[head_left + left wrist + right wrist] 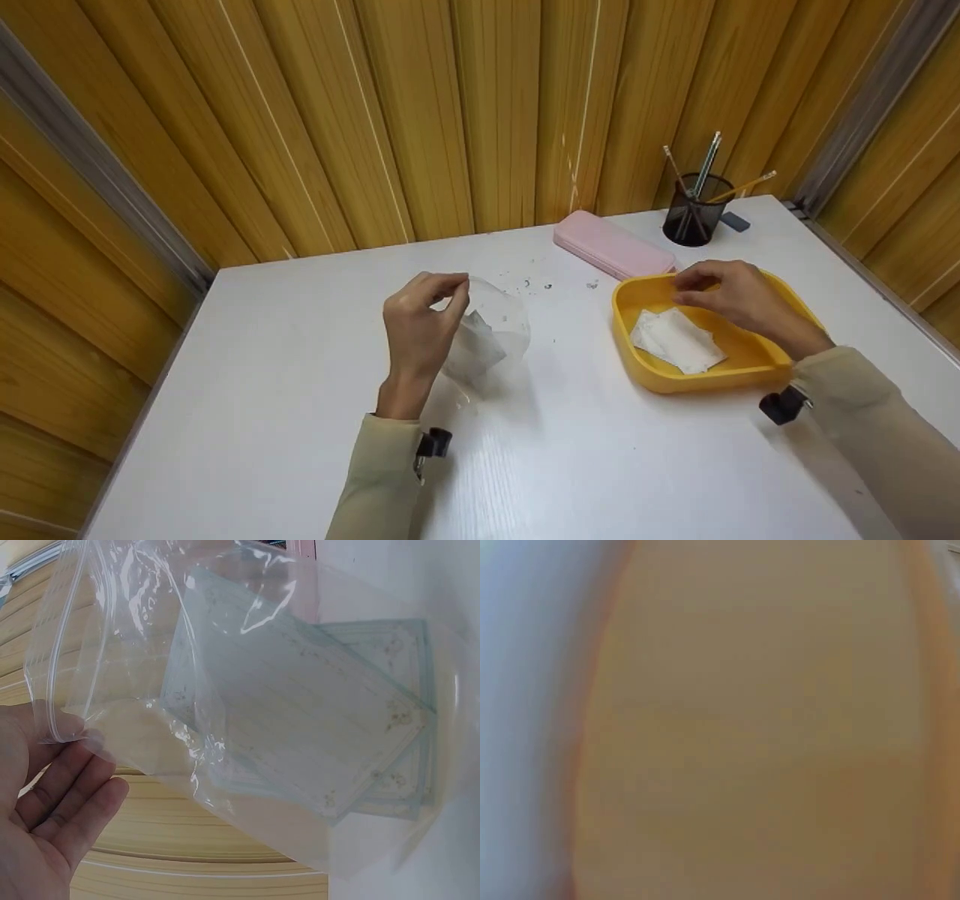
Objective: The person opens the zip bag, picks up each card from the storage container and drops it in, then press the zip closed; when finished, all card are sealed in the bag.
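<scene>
In the head view my left hand [421,322] pinches the top edge of a clear zip bag [514,315] between thumb and fingers. The bag hangs close over the white table, and in the left wrist view several pale printed cards [277,697] with decorated borders lie inside it. My right hand [731,298] is over the far side of a yellow plastic tray [660,382], fingers loosely bent, with nothing visible in them. White cards [679,341] lie in the tray, to the left of that hand. The right wrist view is blurred and filled by the tray [765,765].
Behind the tray lies a pink pencil case [615,244]. A black mesh cup [688,221] with several pencils stands at the back right, a dark eraser [735,221] beside it. Small dark scraps [548,286] dot the white table [285,375]. Wood-look panels [420,112] close off the back.
</scene>
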A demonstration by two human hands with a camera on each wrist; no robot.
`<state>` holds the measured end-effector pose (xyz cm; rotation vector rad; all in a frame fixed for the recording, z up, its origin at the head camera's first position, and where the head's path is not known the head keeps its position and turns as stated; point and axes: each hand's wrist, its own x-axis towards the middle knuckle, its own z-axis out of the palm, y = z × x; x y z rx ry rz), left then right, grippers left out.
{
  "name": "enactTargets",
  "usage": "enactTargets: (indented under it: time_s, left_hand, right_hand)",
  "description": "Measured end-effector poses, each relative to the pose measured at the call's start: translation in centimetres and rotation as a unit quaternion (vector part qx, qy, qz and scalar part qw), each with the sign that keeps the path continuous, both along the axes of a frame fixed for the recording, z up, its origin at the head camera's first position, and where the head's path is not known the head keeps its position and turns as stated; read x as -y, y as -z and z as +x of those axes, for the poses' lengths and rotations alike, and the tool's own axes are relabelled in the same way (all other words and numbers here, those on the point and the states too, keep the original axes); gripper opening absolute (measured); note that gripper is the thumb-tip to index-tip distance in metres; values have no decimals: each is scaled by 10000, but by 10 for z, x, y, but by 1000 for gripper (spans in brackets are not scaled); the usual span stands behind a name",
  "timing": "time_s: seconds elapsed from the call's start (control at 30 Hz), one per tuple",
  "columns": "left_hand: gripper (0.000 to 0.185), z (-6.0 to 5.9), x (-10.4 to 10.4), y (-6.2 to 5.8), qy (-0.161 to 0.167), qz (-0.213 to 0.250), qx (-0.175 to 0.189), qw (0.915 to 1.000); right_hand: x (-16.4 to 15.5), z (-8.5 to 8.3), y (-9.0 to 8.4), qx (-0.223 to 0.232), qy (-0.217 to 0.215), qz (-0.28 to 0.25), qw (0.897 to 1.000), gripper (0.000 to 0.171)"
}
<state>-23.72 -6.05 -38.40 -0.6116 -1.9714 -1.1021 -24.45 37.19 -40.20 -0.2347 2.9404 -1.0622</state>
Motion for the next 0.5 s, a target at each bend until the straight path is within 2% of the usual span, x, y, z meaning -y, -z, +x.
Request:
enactTargets:
  time_s: [0.3,0.5]
  left_hand:
    - [7,0,0,-1,-28,40,85,10000]
    - [7,0,1,-2,-29,54,87,9999]
  right_hand:
    - [-6,-3,16,545,17,57,9985,39]
    - [-9,-4,23,635,-81,214,9977,43]
